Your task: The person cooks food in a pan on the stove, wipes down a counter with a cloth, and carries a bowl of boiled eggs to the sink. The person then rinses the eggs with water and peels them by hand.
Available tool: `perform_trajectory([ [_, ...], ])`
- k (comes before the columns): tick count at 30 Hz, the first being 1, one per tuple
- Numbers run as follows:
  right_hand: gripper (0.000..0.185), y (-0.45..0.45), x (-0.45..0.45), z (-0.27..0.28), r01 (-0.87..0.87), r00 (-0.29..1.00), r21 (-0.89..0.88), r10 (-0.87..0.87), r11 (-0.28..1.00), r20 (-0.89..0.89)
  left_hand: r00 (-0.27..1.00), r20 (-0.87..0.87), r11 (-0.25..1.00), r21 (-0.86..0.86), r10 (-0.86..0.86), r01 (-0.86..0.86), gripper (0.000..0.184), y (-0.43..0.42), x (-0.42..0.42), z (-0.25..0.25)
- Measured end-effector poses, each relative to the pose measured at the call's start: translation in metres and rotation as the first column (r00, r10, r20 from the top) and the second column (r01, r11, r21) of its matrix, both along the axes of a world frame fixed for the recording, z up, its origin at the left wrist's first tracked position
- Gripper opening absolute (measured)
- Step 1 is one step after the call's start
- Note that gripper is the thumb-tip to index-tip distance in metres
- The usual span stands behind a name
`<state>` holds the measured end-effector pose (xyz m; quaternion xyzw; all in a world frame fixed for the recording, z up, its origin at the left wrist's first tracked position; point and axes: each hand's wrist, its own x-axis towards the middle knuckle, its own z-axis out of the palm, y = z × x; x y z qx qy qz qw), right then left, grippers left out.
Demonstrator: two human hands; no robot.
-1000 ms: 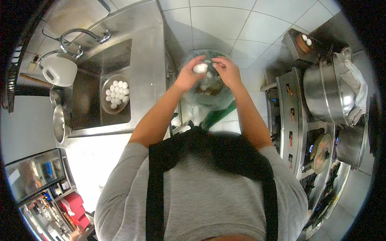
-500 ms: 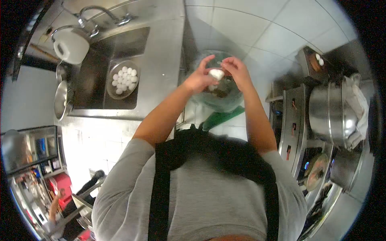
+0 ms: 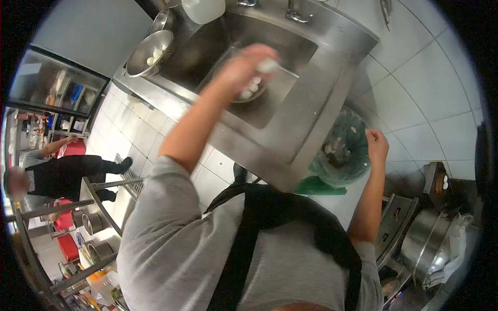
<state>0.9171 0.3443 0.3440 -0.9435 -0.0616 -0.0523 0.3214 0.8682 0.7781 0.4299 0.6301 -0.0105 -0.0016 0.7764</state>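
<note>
My left hand (image 3: 248, 66), smeared by motion, is closed around a white egg (image 3: 268, 65) over the sink. Below it a bowl of white eggs (image 3: 250, 92) stands in the steel sink (image 3: 277, 106), partly hidden by the hand and forearm. My right hand (image 3: 377, 145) is at the right rim of a bin with a clear greenish liner (image 3: 355, 168). Its fingers are pinched together, and anything between them is too small to make out. Eggshell pieces and darker scraps (image 3: 337, 153) lie inside the bin.
A steel bowl (image 3: 136, 61) with a few eggs sits at the sink's left edge, near a white plastic jug (image 3: 203, 9). Large steel pots (image 3: 423, 241) stand at right. Another person (image 3: 65, 176) in a black apron is at far left, beyond a metal rack.
My left hand has carried the egg from above the bin leftward over the sink. My right hand has stayed by the bin. The view has turned toward the sink.
</note>
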Motion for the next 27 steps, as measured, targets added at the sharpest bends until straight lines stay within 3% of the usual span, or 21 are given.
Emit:
perform_trajectory([
  [2,0.02,0.064,-0.004,0.033,0.085,0.97,0.144,-0.048,0.986,-0.239,0.952,0.118,0.936,0.184,0.283,-0.301,0.022,0.101,-0.017,0.013],
  [3,0.019,0.095,-0.004,0.039,0.029,0.979,0.149,0.002,0.988,-0.203,0.868,0.092,0.812,0.318,0.488,-0.49,0.024,0.145,-0.022,0.016],
  [4,0.019,0.126,-0.005,0.042,-0.024,0.984,0.152,0.05,0.988,-0.169,0.808,0.147,0.646,0.527,0.571,-0.552,0.027,0.205,-0.026,0.009],
  [6,0.018,0.196,-0.011,0.045,-0.251,0.958,0.219,0.274,0.943,-0.085,0.764,0.258,0.311,0.802,0.591,-0.511,0.027,0.3,-0.038,-0.004],
  [7,0.019,0.228,-0.007,0.04,-0.371,0.903,0.143,0.392,0.918,-0.174,0.725,0.121,0.301,0.854,0.678,-0.424,0.029,0.322,-0.046,-0.001],
  [8,0.019,0.263,-0.009,0.037,-0.43,0.86,0.141,0.452,0.892,-0.237,0.722,0.207,0.182,0.889,0.66,-0.42,0.03,0.361,-0.047,-0.019],
  [9,0.018,0.293,-0.004,0.02,-0.555,0.808,0.083,0.56,0.828,-0.184,0.749,0.267,0.059,0.924,0.606,-0.377,0.029,0.389,-0.051,-0.027],
  [10,0.017,0.323,0.006,-0.009,-0.667,0.736,0.018,0.662,0.745,-0.141,0.737,0.242,0.072,0.928,0.631,-0.367,0.029,0.42,-0.049,-0.041],
  [11,0.017,0.355,0.018,-0.04,-0.71,0.693,-0.103,0.666,0.696,-0.274,0.739,0.309,0.013,0.919,0.599,-0.395,0.029,0.436,-0.049,-0.045],
  [14,0.017,0.433,0.041,-0.119,-0.786,0.616,-0.39,0.551,0.48,-0.564,0.696,0.369,0.039,0.868,0.616,-0.494,0.02,0.431,-0.046,-0.028],
  [17,0.018,0.47,0.071,-0.254,-0.843,0.529,-0.403,0.687,0.356,-0.498,0.709,0.518,0.18,0.733,0.478,-0.656,0.012,0.383,-0.06,-0.009],
  [18,0.019,0.484,0.077,-0.292,-0.814,0.579,-0.365,0.674,0.451,-0.459,0.732,0.568,0.13,0.75,0.376,-0.649,0.008,0.356,-0.072,0.0],
  [19,0.021,0.496,0.076,-0.317,-0.781,0.624,-0.315,0.655,0.539,-0.427,0.768,0.54,0.167,0.77,0.345,-0.616,0.008,0.333,-0.083,0.002],
  [21,0.023,0.499,0.07,-0.264,-0.835,0.523,-0.488,0.643,0.255,-0.559,0.851,0.369,0.417,0.753,0.374,-0.51,0.023,0.293,-0.111,-0.011],
  [22,0.026,0.494,0.065,-0.285,-0.738,0.674,-0.352,0.646,0.575,-0.359,0.919,0.315,0.365,0.848,0.238,-0.385,0.025,0.276,-0.123,-0.009],
  [23,0.027,0.492,0.076,-0.334,-0.692,0.722,-0.315,0.619,0.65,-0.31,0.937,0.258,0.43,0.836,0.237,-0.34,0.026,0.258,-0.13,-0.008],
  [24,0.028,0.493,0.083,-0.373,-0.635,0.772,-0.276,0.578,0.722,-0.265,0.952,0.232,0.417,0.859,0.201,-0.297,0.022,0.248,-0.138,-0.019],
  [27,0.031,0.496,0.065,-0.328,-0.528,0.849,-0.252,0.498,0.811,-0.178,0.957,0.219,0.539,0.791,0.191,-0.289,0.01,0.222,-0.137,-0.036],
])
